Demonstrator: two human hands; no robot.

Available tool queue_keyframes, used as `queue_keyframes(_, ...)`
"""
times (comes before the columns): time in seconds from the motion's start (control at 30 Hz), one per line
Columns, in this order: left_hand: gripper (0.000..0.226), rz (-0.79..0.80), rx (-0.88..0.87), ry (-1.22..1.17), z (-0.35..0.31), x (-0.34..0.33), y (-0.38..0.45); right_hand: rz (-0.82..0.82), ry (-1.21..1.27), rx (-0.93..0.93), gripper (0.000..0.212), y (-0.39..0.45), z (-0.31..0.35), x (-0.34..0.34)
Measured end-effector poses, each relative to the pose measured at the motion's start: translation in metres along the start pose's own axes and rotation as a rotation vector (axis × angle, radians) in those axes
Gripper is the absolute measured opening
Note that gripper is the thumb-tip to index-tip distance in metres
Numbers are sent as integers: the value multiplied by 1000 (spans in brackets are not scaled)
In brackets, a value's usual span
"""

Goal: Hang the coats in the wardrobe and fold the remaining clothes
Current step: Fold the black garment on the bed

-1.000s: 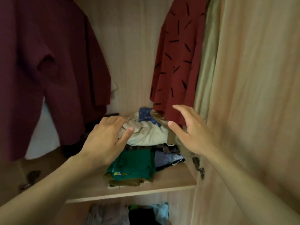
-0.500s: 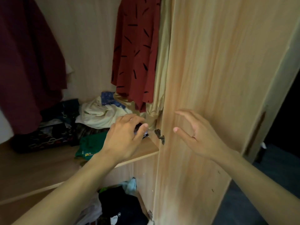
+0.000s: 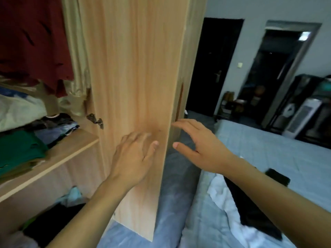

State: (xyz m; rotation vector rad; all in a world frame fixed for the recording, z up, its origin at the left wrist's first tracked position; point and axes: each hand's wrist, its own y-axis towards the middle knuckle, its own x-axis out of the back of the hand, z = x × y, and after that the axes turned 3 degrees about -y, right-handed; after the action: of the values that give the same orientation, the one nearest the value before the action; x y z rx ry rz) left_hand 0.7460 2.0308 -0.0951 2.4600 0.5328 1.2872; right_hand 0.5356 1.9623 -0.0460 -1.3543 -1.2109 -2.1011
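Pale wood: wardrobe door (image 3: pixel 136 68) stands open, edge-on at 12 o'clock. Left hand (image 3: pixel 133 158) in front of its inner face, fingers straight, holding nothing; contact uncertain. Right hand (image 3: pixel 198 149) past the door's free edge at 2 o'clock, fingers spread, empty. Hands apart. Red coat (image 3: pixel 32 42) hangs inside at 10 o'clock; folded clothes (image 3: pixel 19 147) on the shelf (image 3: pixel 59 158) at 9 o'clock. White garment (image 3: pixel 225 199) and black garment (image 3: pixel 250 212) lie unfolded on the bed (image 3: pixel 268 149) at 4 o'clock. Risk: if the door swings shut, right fingers near its edge could get pinched.
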Motion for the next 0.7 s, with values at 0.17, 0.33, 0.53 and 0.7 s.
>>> queue_keyframes(0.17, 53, 103, -147, -41, -64, -44, 3, 26, -31, -291, 57, -95, -48, 31)
queue_keyframes(0.33, 41, 214, -264, -75, -131, -115, -1, 70, -80, -508, 59, -188, -106, 62)
queue_keyframes(0.53, 38, 377, -322, -103, -226, -212, -6, -1, -98, -673, 54, -291, -181, 110)
queue_keyframes(0.7, 41, 479, -320, -105, -307, -282, -17, 4, -76, -725, 55, -368, -241, 146)
